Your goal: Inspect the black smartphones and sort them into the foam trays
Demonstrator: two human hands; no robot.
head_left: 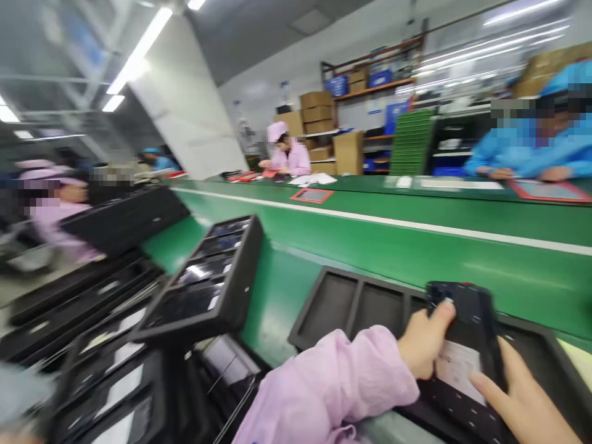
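Between my two hands I hold a black phone [478, 317], its back with a white label [460, 367] turned toward me. My left hand [428, 336], below a pink sleeve [333, 382], grips the phone's left side with the thumb on the upper back. On the other side my right hand [522, 388] is wrapped around the lower right edge, thumb over the label. Directly under the hands lies a black foam tray [333, 302] with compartments. The phone's lower end blurs into the dark tray, so its edge there cannot be made out.
At left, a black foam tray [250, 271] with several glossy screens rests tilted on stacked trays [152, 382]. The green bench [416, 237] carries a red-framed panel [312, 195]. Co-workers in pink [296, 157] and blue [509, 145] sit beyond.
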